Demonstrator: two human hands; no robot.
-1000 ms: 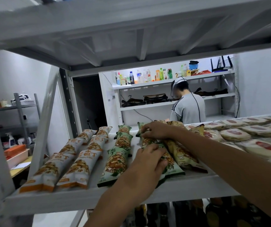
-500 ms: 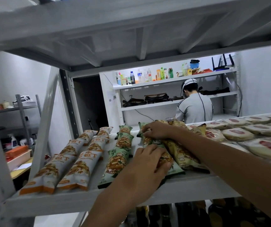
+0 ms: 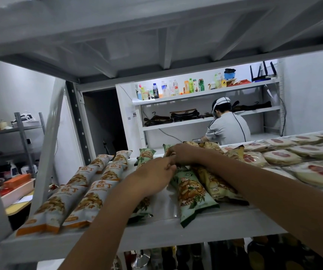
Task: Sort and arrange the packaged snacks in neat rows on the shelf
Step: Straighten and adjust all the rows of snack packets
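head cam | forward, level with shelf (image 3: 225, 227) | close | single view

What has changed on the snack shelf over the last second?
The left hand has come off the front green packet, which now lies uncovered, and moved left and back, its fingertips near the right hand. Whether it has a grip on anything is unclear. The right hand stays at the back of that green row; the orange packets and the shelf are as before.
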